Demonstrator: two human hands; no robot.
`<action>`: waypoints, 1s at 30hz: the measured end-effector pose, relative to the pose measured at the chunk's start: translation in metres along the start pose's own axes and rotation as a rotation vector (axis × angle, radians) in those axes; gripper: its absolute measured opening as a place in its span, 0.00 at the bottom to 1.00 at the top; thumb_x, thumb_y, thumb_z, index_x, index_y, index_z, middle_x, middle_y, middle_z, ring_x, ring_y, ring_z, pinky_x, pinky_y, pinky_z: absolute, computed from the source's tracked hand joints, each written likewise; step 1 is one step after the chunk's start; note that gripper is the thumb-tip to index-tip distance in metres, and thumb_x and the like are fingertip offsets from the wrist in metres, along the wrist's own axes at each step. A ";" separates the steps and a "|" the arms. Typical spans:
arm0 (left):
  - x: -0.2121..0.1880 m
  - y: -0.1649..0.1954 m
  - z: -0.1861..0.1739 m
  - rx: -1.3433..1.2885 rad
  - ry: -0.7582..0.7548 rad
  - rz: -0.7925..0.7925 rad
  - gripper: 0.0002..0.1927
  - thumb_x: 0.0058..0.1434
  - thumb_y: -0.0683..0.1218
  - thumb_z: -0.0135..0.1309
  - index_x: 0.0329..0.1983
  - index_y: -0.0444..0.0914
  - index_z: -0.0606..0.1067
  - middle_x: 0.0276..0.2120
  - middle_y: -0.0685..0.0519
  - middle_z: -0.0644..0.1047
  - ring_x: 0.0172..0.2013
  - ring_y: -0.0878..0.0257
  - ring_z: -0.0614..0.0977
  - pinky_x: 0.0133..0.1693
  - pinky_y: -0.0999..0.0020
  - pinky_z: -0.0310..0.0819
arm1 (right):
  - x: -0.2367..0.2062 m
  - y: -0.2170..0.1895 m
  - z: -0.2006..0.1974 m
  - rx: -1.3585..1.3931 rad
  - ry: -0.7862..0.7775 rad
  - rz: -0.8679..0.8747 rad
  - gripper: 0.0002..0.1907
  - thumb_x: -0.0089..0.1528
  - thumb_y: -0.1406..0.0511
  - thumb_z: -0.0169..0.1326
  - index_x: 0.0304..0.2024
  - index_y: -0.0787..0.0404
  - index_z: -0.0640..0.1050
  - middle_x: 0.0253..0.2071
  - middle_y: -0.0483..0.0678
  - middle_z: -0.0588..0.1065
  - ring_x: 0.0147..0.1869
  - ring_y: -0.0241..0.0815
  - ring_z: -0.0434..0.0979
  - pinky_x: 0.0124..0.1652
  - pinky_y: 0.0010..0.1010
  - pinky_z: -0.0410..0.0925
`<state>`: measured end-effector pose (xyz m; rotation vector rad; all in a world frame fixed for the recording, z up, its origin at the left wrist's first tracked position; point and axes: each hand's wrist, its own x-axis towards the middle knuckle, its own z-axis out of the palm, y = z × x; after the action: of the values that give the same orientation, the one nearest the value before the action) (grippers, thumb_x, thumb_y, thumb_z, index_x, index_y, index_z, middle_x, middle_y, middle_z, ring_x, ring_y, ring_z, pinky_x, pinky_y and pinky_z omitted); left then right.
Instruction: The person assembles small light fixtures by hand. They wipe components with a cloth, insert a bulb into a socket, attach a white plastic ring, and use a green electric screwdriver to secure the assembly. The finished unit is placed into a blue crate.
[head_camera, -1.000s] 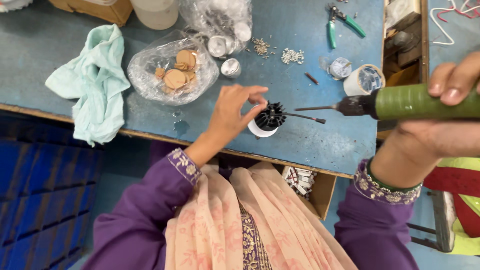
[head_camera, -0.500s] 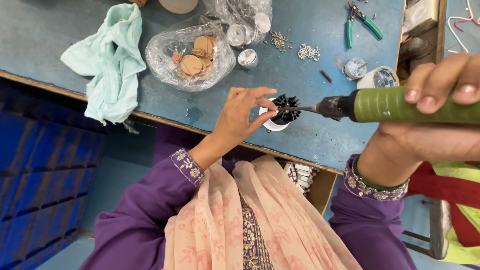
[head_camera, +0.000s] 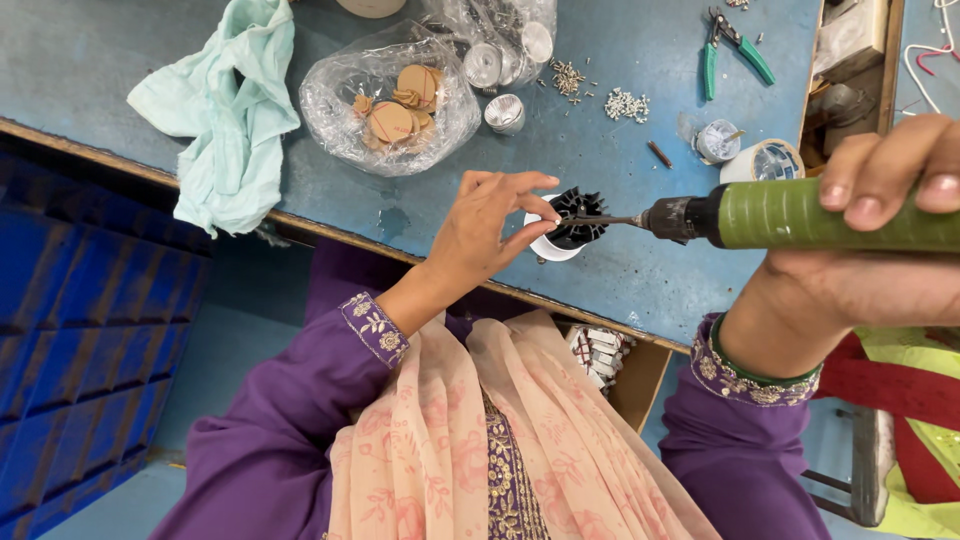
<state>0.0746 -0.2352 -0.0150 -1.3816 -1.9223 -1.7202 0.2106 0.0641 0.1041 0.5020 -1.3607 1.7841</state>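
A pale green cloth (head_camera: 225, 110) is draped over the bench (head_camera: 100, 60) edge, well to the left of the left hand. Just above that hand a clear bag (head_camera: 385, 105) of round tan discs is seen, with 1 small silver cap (head_camera: 505, 113) lying beside it. The left hand (head_camera: 480, 240) is held at the bench edge, its fingertips (head_camera: 545, 210) pinched on the white rim of a small lamp part (head_camera: 562, 228) with a black finned top, which stands on the bench between the 2 hands. The thin bit of a green driver (head_camera: 800, 215) is set against the fins. Beyond it, small screws (head_camera: 625, 103), green-handled pliers (head_camera: 730, 45) and a tape roll (head_camera: 765, 160) are scattered on the bench above the driver. The right hand (head_camera: 880, 250) is wrapped around the driver's green body, fingers curled over the top. Purple sleeves (head_camera: 300, 420) with embroidered cuffs are worn on both arms.
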 end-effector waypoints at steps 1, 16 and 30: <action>0.000 0.000 0.000 0.000 0.001 0.001 0.25 0.66 0.45 0.63 0.63 0.42 0.67 0.42 0.62 0.83 0.48 0.65 0.79 0.55 0.64 0.62 | 0.000 0.001 0.000 0.015 -0.002 0.007 0.33 0.61 0.37 0.45 0.35 0.60 0.66 0.32 0.44 0.65 0.27 0.36 0.65 0.31 0.31 0.63; -0.004 -0.005 0.006 -0.009 -0.042 -0.002 0.24 0.69 0.45 0.59 0.65 0.43 0.64 0.41 0.63 0.83 0.48 0.64 0.80 0.56 0.63 0.62 | 0.000 0.006 -0.003 0.068 -0.005 0.049 0.36 0.60 0.34 0.45 0.34 0.60 0.66 0.31 0.44 0.66 0.26 0.35 0.67 0.30 0.30 0.65; -0.006 -0.034 0.027 -0.082 -0.079 -0.225 0.28 0.63 0.45 0.63 0.63 0.43 0.64 0.38 0.62 0.82 0.40 0.60 0.78 0.49 0.61 0.65 | 0.003 0.049 0.058 -0.147 -0.041 0.064 0.48 0.60 0.29 0.34 0.61 0.59 0.66 0.30 0.49 0.63 0.20 0.41 0.65 0.24 0.33 0.62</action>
<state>0.0637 -0.2108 -0.0495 -1.3217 -2.1443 -1.8908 0.1602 0.0073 0.0962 0.4221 -1.5390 1.7168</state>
